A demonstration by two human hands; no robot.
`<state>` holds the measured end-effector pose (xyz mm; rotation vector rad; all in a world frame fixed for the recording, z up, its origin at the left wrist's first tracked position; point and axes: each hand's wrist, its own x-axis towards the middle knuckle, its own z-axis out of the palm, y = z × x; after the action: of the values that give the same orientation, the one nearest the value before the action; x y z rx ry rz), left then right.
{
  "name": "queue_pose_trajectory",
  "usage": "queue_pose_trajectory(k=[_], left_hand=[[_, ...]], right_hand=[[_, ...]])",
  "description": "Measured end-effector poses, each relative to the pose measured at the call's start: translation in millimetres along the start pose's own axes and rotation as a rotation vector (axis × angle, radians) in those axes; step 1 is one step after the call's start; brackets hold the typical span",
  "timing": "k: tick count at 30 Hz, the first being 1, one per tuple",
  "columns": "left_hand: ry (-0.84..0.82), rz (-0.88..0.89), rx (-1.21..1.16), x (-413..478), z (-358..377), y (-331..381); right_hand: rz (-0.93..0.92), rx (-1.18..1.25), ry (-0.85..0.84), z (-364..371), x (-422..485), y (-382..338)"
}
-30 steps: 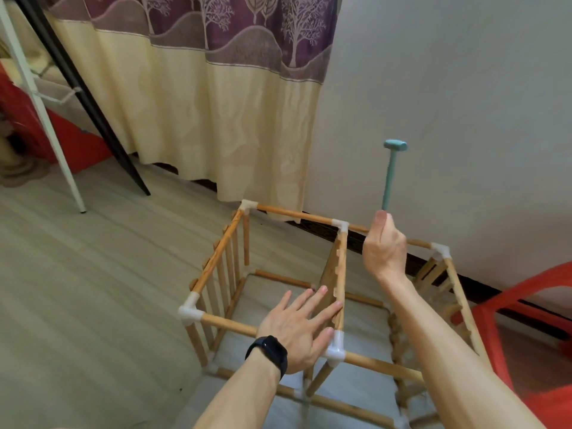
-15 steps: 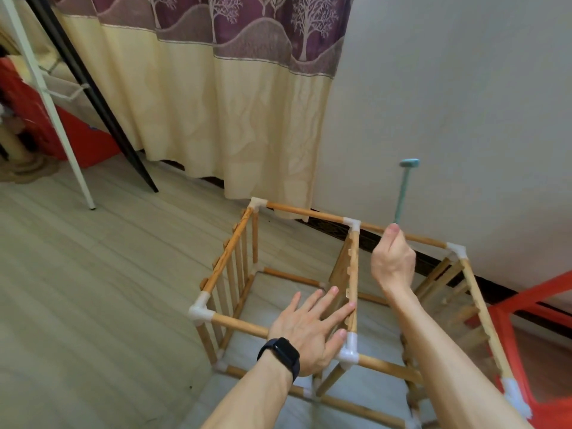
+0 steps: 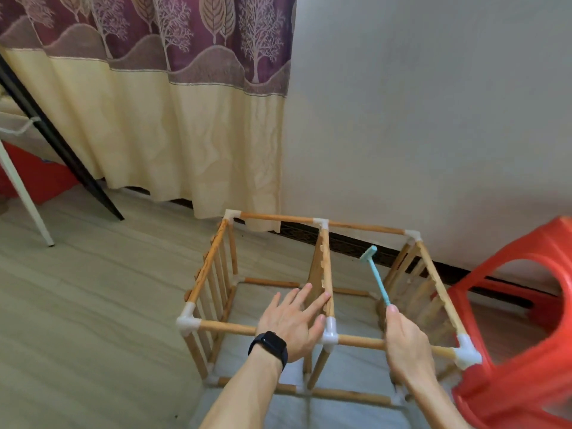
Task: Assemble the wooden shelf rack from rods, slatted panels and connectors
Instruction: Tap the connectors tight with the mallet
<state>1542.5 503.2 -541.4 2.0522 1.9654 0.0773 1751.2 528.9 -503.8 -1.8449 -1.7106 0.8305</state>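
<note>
Rack [image 3: 205, 274] standing on the floor [image 3: 93, 305]: the left hand [image 3: 294, 323], fingers spread flat, steadies the middle panel [image 3: 315, 274] while the right hand [image 3: 405, 339] grips a small hammer [image 3: 376, 274]; the frame appears light, stiff and loose-jointed, best braced beside a connector [image 3: 329, 334].

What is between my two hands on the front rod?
In the head view, a white connector and a bare bit of rod lie between the left hand and the right hand, which grips the hammer.

Bamboo rack [image 3: 322, 292] with white connectors [image 3: 186, 322] stands on floor.
</note>
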Motion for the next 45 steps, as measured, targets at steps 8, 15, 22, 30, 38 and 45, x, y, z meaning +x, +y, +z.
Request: queue_pose_trajectory(k=[8, 15, 22, 30, 38, 45], left_hand=[[0.09, -0.36, -0.09, 12.1, -3.5, 28.5], [0.23, -0.162, 0.046, -41.6, 20.3, 15.3], [0.193, -0.203, 0.065, -60.5, 44.6, -7.0], [0.159, -0.224, 0.072, -59.0, 44.2, -2.8], [0.136, -0.221, 0.072, -60.6, 38.2, -0.3], [0.132, -0.209, 0.088, -60.9, 38.6, -1.7]], right_hand=[[-0.035, -0.073, -0.031, -10.6, -64.7, 46.6], [-0.167, -0.129, -0.041, -8.1, -83.4, 58.2], [-0.193, -0.277, -0.121, -11.9, -84.0, 49.2], [-0.508, 0.216, 0.141, -27.3, -89.1, 16.7], [-0.393, 0.054, 0.145, -12.8, -85.2, 32.1], [-0.335, 0.033, 0.036, -9.4, -80.1, 36.7]])
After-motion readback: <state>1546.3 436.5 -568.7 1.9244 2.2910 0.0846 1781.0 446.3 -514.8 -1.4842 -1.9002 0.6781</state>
